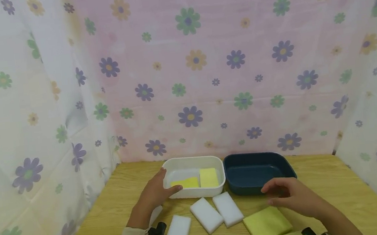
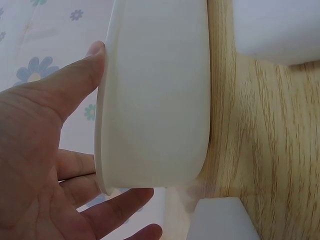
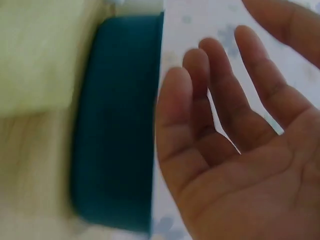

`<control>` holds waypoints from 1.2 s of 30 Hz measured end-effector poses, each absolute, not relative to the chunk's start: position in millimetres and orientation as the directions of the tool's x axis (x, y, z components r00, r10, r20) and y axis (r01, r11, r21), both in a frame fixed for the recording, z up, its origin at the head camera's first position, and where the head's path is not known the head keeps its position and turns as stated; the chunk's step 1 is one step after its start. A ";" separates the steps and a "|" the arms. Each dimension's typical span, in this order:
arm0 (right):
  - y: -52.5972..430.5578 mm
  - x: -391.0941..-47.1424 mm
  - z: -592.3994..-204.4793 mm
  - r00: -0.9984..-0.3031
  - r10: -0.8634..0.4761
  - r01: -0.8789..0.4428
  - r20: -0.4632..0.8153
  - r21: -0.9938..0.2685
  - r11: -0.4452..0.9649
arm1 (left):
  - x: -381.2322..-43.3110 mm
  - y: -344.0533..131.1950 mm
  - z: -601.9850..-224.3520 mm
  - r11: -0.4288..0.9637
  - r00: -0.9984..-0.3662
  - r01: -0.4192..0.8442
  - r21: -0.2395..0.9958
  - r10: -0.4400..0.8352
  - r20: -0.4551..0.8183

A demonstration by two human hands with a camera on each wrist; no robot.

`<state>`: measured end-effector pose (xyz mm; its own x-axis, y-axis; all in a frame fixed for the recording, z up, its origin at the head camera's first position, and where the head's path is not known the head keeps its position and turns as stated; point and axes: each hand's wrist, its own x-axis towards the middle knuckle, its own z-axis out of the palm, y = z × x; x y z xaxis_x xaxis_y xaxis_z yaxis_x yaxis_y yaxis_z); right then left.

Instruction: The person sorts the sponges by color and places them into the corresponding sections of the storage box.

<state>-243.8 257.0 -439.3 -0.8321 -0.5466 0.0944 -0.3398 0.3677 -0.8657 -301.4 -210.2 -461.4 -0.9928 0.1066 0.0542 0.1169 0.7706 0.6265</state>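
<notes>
My left hand is at the left front corner of a white plastic bin. In the left wrist view its thumb touches the bin's rim, and the other fingers extend loosely beside the bin's end. Inside the bin are a flat yellow piece and a pale yellow sponge. My right hand, fingers loosely bent with nothing between them, is by the front right corner of a dark blue bin. A gap separates its fingers from that bin in the right wrist view.
Several white sponge blocks lie on the wooden table in front of the bins. Below my right hand are yellow sponges, partly overlapping. Flowered curtains enclose the back and sides.
</notes>
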 end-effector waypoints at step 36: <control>298.2 -257.9 -487.5 -0.632 -0.763 -0.199 -0.135 -0.924 0.328 | -303.4 -208.6 -465.6 0.768 -0.995 0.099 0.633 0.085 0.053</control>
<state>-257.9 298.2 -487.5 -0.6317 -0.7633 -0.1350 -0.1986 0.3278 -0.9236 -303.4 -208.6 -465.6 -0.9950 0.0846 0.0534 0.0992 0.7682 0.6325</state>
